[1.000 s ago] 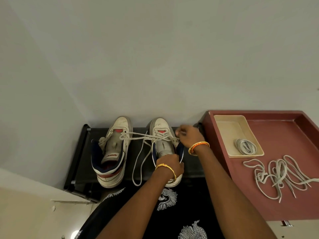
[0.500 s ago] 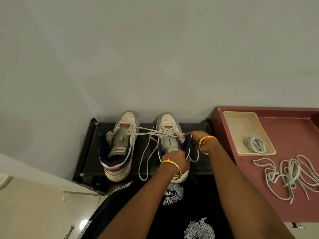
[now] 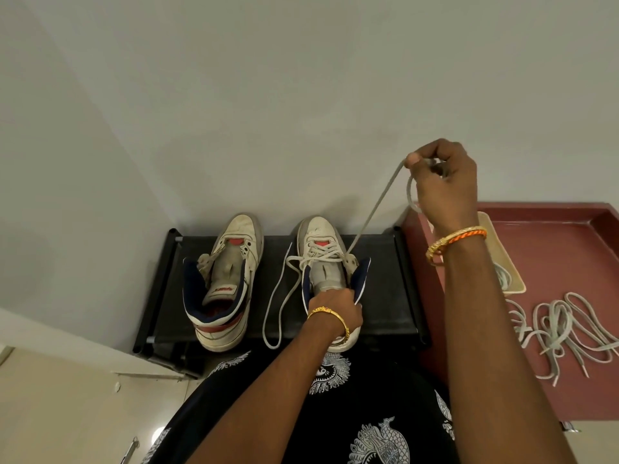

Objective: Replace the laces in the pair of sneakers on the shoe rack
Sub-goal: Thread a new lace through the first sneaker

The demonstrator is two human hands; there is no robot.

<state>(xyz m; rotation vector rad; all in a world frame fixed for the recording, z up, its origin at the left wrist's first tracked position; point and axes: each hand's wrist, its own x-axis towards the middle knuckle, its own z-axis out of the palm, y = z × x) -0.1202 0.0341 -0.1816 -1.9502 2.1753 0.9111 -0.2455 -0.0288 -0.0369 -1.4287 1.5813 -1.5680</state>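
soft, even indoor light fills my view, with the pale wall (image 3: 301,95) reading a flat grey-white and no hard glare on it. faint shadows sit behind the two sneakers (image 3: 227,283) where they meet the wall, and the black shoe rack (image 3: 385,296) stays dim, its detail mostly lost. a small bright reflection shines on the floor (image 3: 157,433) near the lower left. my right hand (image 3: 442,182) looks slightly soft, while my forearms are sharp. the wide lens bends the wall corner and the red tray (image 3: 586,380) outward at the edges.
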